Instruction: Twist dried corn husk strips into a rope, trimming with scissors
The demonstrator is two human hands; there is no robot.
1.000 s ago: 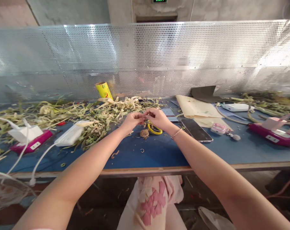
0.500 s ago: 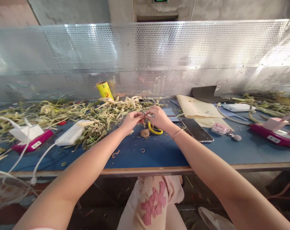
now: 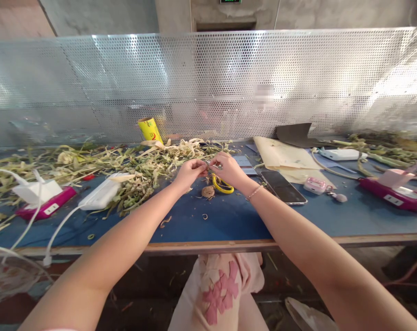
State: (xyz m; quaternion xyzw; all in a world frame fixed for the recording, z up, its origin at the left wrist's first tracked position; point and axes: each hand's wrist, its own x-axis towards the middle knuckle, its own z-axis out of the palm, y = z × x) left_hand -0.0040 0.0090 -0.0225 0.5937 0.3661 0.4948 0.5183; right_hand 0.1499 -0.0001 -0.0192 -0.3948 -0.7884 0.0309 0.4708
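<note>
My left hand (image 3: 192,173) and my right hand (image 3: 226,167) meet above the middle of the blue table (image 3: 191,227), fingertips nearly touching. Both are closed in a pinch on something small that I cannot make out. Just below them lies a brown, round, rough ball (image 3: 207,191), perhaps dried plant matter or twine. Beside it are yellow loop handles (image 3: 225,189), likely of scissors, partly hidden under my right hand. A heap of dried leaves and stalks (image 3: 143,177) spreads left of and behind my left hand.
A black phone (image 3: 284,187), a pink earphone case (image 3: 316,185) and brown paper (image 3: 275,154) lie right. A yellow tube (image 3: 149,130) stands behind the leaves. Purple power strips (image 3: 50,207) with white cables sit at both sides. A perforated metal screen (image 3: 208,82) rises behind the table.
</note>
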